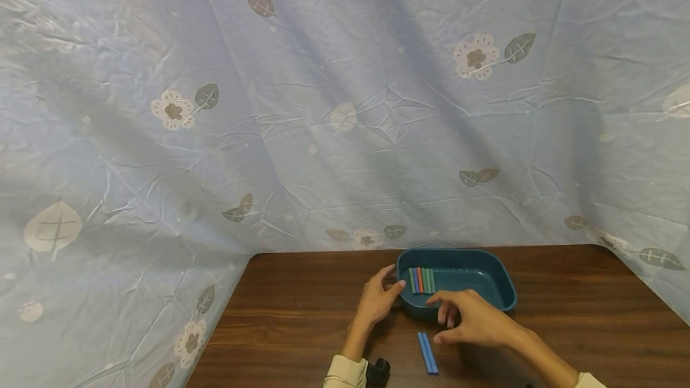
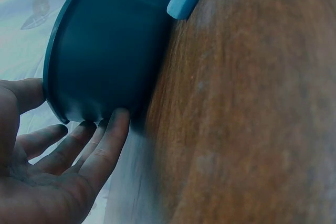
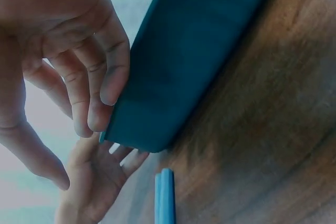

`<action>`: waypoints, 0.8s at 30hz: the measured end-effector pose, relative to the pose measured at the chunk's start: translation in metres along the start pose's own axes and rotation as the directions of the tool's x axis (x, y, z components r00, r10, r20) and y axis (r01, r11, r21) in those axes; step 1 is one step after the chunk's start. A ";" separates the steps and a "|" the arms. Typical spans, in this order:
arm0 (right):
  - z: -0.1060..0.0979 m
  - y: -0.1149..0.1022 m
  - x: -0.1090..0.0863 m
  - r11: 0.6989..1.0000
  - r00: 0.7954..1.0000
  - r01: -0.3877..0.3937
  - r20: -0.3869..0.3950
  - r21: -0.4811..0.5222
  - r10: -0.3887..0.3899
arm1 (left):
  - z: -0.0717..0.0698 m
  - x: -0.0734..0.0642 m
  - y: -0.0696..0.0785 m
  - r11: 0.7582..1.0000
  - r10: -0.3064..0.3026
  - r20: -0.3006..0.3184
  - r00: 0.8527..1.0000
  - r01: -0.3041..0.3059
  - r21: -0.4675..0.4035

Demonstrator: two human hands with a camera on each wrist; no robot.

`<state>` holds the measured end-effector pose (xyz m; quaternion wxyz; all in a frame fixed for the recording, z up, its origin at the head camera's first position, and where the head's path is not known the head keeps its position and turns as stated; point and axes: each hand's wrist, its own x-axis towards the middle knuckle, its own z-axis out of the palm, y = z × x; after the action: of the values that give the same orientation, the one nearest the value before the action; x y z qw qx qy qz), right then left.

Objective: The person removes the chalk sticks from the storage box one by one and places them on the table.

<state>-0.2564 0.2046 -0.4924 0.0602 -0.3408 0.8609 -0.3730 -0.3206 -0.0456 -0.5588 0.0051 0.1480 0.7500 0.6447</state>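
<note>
A dark teal plastic basin (image 1: pixel 474 259) stands on the table, its long side facing me. Several short sticks, green, blue and red (image 1: pixel 420 280), lie side by side at its left end. My left hand (image 1: pixel 375 299) rests against that end, thumb at the rim and fairly straight fingers (image 2: pixel 107 153) touching the outer wall. Over the front rim hovers my right hand (image 1: pixel 474 319), with nothing between its loosely bent fingers and thumb. Two blue sticks (image 1: pixel 429 355) lie together on the table before the basin, below the right thumb; they also show in the right wrist view.
The brown wood-grain table (image 1: pixel 302 298) has rounded far corners. A pale blue curtain (image 1: pixel 323 166) with leaf and flower prints hangs close behind and at both sides. A black device (image 1: pixel 379 371) sits at the left wrist.
</note>
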 end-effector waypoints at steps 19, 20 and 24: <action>-0.018 0.009 0.016 0.997 0.997 -0.028 -0.076 -0.071 0.022 | 0.000 0.000 -0.001 1.000 -0.008 -0.004 1.000 0.008 0.023; -0.019 0.010 0.017 0.997 0.996 -0.030 -0.081 -0.072 0.024 | 0.000 0.000 -0.001 1.000 -0.010 -0.004 1.000 0.010 0.022; -0.022 0.014 0.021 0.997 0.994 -0.052 -0.100 -0.057 0.046 | 0.000 0.001 -0.001 0.999 -0.016 -0.006 1.000 0.016 0.033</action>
<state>-0.2877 0.2115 -0.4835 0.0165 -0.3025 0.8816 -0.3619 -0.3221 -0.0454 -0.5594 0.0056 0.1401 0.7618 0.6325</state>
